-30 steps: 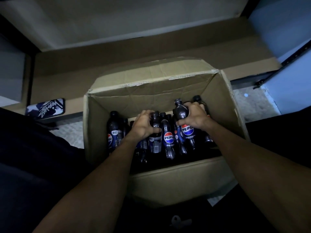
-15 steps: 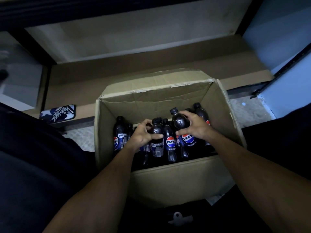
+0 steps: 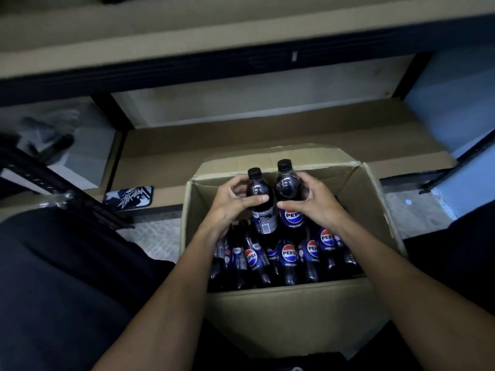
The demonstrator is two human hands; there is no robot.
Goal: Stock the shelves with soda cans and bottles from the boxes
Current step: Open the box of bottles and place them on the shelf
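Left hand (image 3: 230, 203): fingers and thumb are curled round the shoulder of a dark cola bottle (image 3: 263, 218). It is held upright, black cap up, with the label's printed back turned to the camera.

Right hand (image 3: 314, 206): a second bottle (image 3: 288, 187) is gripped the same way, its red-white-blue Pepsi logo showing on a dark blue label.

Both are held side by side at frame centre, over an open cardboard box (image 3: 294, 303). Packed bottles (image 3: 289, 257) of the same kind are seen inside it, below the hands.

A cardboard-lined shelf (image 3: 267, 135) is seen beyond the box. A graffiti-print case (image 3: 128, 200) lies at its front edge, centre left.
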